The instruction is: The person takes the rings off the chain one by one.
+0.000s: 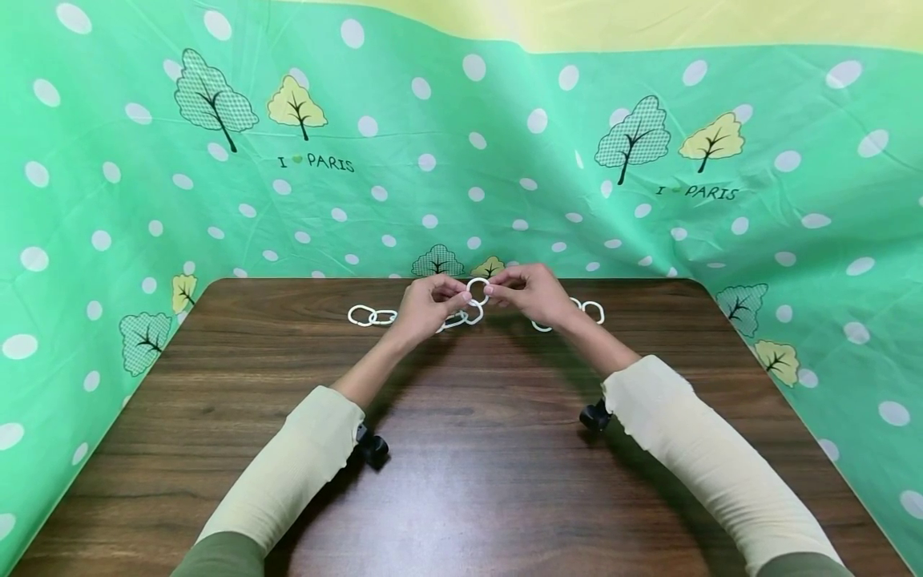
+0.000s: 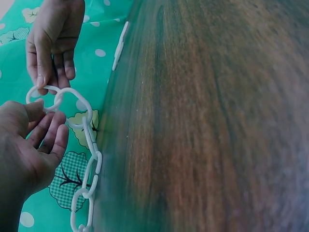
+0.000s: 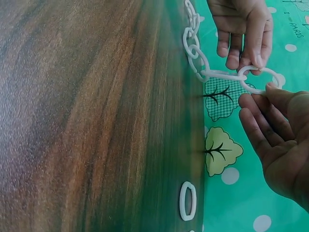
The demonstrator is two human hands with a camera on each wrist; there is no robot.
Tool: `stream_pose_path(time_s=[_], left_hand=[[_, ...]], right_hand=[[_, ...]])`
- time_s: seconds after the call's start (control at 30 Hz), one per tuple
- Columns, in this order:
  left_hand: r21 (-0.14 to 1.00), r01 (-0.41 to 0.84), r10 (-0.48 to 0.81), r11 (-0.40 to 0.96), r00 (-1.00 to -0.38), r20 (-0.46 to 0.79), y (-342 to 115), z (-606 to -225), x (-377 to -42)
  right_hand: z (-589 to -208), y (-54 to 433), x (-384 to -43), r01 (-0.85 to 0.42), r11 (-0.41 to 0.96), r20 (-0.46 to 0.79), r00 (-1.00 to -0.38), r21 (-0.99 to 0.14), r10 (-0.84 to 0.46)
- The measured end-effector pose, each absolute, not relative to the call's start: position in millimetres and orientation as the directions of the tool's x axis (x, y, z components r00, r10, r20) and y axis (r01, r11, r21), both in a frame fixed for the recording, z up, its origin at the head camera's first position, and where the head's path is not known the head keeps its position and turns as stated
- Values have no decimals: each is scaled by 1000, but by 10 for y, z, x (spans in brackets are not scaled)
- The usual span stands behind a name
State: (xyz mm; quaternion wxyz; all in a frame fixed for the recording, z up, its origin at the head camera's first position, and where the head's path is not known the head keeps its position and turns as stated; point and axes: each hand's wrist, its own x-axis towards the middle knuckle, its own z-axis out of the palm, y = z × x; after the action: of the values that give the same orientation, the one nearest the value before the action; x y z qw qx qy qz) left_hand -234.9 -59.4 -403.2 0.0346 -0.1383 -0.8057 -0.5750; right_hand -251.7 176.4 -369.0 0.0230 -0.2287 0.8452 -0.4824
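A white plastic chain (image 2: 99, 163) of several links runs along the far part of the table, passes behind my left hand (image 1: 427, 308) and rises to a raised end link (image 3: 279, 79). My left hand pinches this end link between thumb and fingertips on its left side. From the other side my right hand (image 1: 535, 294) pinches the same link, its thumb at the rim. The other fingers of both hands are spread loosely below in the wrist views. In the head view, my left hand covers part of the chain.
To the right, partly behind my right hand, lie loose white links (image 1: 602, 312), one of them a single oval link (image 3: 182, 200) near the far edge. The brown wooden table (image 1: 461, 449) ends at a green dotted cloth (image 1: 404, 184). Black wrist devices (image 1: 373, 449) hang from both sleeves.
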Motion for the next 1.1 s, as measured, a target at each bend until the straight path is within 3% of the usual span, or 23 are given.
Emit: stream_pose_path(time_s=[0.3,0.67,1.1], left_hand=[[898,276,219,342,-953,209,-635,-4050,-2363],[802,246,334,543,-941,62,-667,-4087,-2410],[792,290,361,538,-928,95,-646,-4080,-2430]], right_hand=[[-3681,1746,-2507,-360,439,182,-900,-824,-396],[-3670,1743,-2484,-344,441,174,-908,-829,-381],[-3701,1775,-2495,-339,463,166,-912,-819,-374]])
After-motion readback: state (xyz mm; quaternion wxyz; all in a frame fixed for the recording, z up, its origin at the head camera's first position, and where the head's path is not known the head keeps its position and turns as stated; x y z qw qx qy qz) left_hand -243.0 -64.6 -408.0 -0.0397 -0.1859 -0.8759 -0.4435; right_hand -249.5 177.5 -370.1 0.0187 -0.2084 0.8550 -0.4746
